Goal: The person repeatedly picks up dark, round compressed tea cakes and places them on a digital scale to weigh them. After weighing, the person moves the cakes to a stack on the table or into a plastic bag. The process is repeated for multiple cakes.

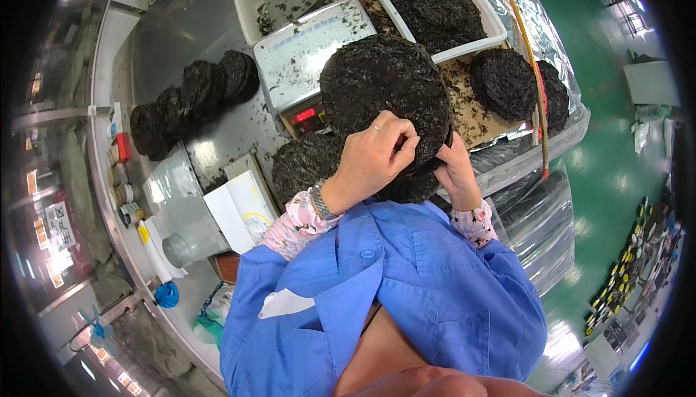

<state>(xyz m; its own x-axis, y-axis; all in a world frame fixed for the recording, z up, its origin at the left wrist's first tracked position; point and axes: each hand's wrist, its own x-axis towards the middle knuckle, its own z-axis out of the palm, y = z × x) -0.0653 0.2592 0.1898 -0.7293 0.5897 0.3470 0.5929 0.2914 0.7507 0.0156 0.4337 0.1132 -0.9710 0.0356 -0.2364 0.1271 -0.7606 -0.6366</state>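
A large dark round cake of dried seaweed (380, 81) stands tilted in front of my chest. My left hand (377, 152) lies against its near face with fingers curled and the thumb and forefinger pinched together; anything between them is too small to make out. At the cake's lower right edge, my right hand (457, 168) grips the rim, its fingertips partly hidden behind it. More seaweed cake (308, 165) shows below and to the left of my left wrist. Just behind the held cake is a white scale (312, 52), its plate sprinkled with dark crumbs.
Several seaweed cakes (199, 89) lean in a row on the metal table at left. A white tub (493, 23) of seaweed stands at back right, another tub (250, 20) with a scoop at back left. One cake (502, 84) lies on cardboard at right, beside a thin stick (523, 42).
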